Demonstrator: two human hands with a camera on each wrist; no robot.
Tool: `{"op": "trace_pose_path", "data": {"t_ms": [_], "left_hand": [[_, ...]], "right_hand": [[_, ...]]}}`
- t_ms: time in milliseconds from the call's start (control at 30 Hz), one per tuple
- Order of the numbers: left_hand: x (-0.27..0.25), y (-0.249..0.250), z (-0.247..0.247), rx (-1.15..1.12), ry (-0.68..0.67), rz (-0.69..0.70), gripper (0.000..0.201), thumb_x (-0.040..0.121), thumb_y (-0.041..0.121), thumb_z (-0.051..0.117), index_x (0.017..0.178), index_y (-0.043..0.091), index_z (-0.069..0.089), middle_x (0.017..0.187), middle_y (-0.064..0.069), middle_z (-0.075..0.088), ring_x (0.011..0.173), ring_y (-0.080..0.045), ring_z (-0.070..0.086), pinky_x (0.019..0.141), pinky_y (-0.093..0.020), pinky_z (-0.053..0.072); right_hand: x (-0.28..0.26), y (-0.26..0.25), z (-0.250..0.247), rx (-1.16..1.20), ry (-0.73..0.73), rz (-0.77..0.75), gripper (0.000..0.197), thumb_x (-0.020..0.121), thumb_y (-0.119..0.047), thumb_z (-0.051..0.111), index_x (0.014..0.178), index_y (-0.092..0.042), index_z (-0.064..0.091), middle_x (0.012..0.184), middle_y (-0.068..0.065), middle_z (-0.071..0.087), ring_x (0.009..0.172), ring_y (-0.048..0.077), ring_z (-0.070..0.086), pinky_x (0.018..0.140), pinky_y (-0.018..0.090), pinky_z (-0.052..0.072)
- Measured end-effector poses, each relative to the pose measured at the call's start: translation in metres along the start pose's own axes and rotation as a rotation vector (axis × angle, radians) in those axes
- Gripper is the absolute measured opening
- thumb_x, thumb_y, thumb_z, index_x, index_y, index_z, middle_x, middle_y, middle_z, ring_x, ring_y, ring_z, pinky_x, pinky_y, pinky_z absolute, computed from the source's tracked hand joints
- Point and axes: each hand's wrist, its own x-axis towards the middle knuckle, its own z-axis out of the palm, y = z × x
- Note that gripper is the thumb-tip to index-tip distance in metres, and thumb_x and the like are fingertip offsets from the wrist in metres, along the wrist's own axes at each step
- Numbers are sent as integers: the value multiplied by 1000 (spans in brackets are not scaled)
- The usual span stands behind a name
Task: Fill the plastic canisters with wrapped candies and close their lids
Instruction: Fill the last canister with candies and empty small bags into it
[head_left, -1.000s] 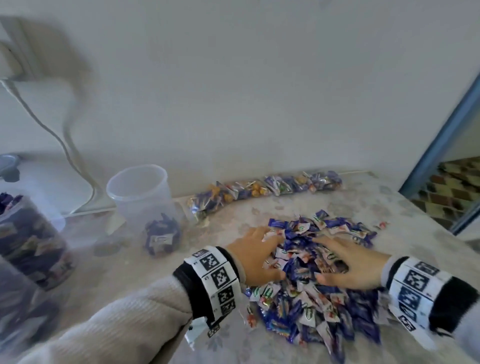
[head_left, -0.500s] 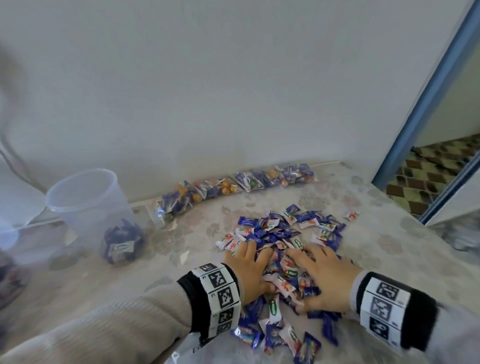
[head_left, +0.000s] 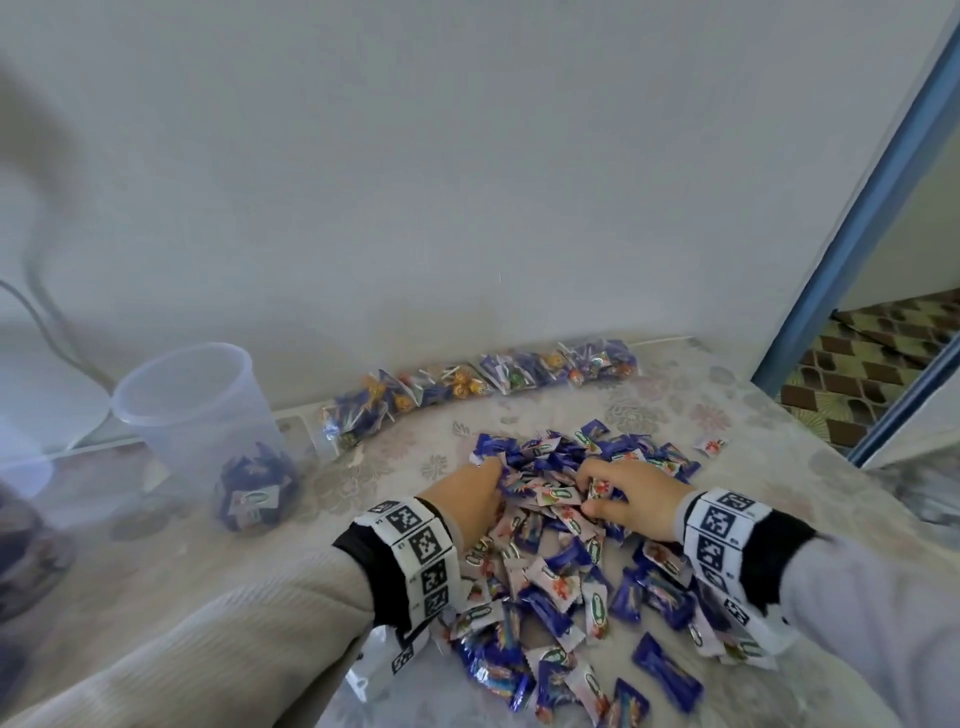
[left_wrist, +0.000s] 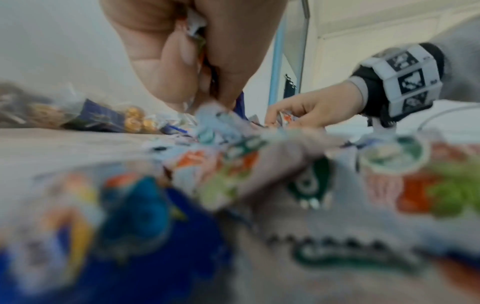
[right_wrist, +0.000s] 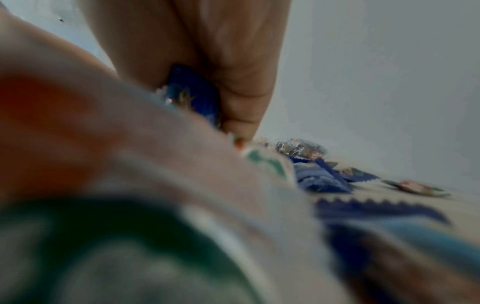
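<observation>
From the head view, both hands are down in the heap of wrapped candies (head_left: 566, 525) spread over the worktop (head_left: 363, 483). The left hand (head_left: 470, 501) has its fingers curled into the near-left edge of the heap; the right hand (head_left: 631, 493) curls around a few wrappers at the middle. The open plastic canister (head_left: 202, 421) stands well apart to the left, with only a small layer of candies at its bottom and no lid in sight. A row of bagged lollipops (head_left: 483, 384) lies along the wall. This looks like the gathering step; next, each handful needs lifting and carrying left over the canister's mouth.

The left wrist view shows that hand's grip pressed together on wrappers between thumb and fingers (left_wrist: 179, 61) (the foreground candies are badly blurred).

The right wrist view is mostly blur; a blue wrapper (right_wrist: 192, 96) sits pinched inside the curled fingers (right_wrist: 241, 78). How many candies either hand holds cannot be told.
</observation>
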Motion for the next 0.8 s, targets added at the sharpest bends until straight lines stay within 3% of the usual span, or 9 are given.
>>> {"op": "trace_pose_path", "data": {"t_ms": [133,267,367,433,500,600,633,700,800], "left_hand": [[-8,-21,-14,-192,155,16,22,100,22,34,107,7,47,100,-11,58,93,-27,55,74,-28,39],[-25,-41,-35,-297,378,79,18,99,24,36,95,13,50,86,-1,57,76,-17,53,72,-26,42],[-45,-54,-64,-438,602,163,12,98,19,40,88,15,46,68,8,47,60,-5,43,56,-15,32],[-62,-66,-90,-499,793,198,10,97,16,41,89,15,47,66,12,45,59,-2,41,55,-13,31],[-79,-83,-115,-517,974,202,10,97,9,41,91,14,49,67,14,44,60,-2,41,56,-13,30],[-98,-115,-146,-442,1143,121,13,97,6,40,97,7,53,68,14,44,61,-3,41,55,-21,28],[-100,-129,-151,-419,1172,86,14,97,6,40,99,4,54,69,11,45,62,-6,42,58,-22,27],[-99,-154,-153,-399,1166,14,16,97,6,39,102,1,53,76,1,48,69,-17,43,66,-21,29],[-95,-184,-139,-382,964,-86,12,96,11,41,100,7,52,84,-4,47,74,-24,47,73,-32,39]], "right_hand": [[4,-4,-2,145,106,-10,14,93,-28,55,82,-35,50,100,2,63,93,26,60,83,36,47],[5,-26,-13,297,220,-78,13,92,-21,59,80,-27,56,95,-12,58,95,10,53,81,25,37],[9,-45,-21,364,281,-156,13,90,-20,60,78,-25,58,87,-5,65,88,16,60,86,31,44],[10,-62,-26,388,295,-212,13,90,-22,61,78,-25,59,88,-5,67,88,13,61,84,28,45],[12,-80,-29,391,289,-249,10,91,-24,60,80,-21,59,95,-2,68,91,13,61,77,19,43],[15,-104,-33,430,276,-305,10,91,-24,60,82,-20,59,100,6,68,95,22,61,88,28,45],[16,-112,-33,450,274,-333,10,90,-23,60,81,-19,58,93,8,68,88,22,62,85,30,46],[17,-128,-34,483,272,-396,12,90,-19,60,78,-18,58,76,0,63,69,9,58,69,17,45],[23,-148,-33,480,289,-454,14,90,-17,60,76,-20,59,74,-11,60,61,-4,52,64,9,40]]}}
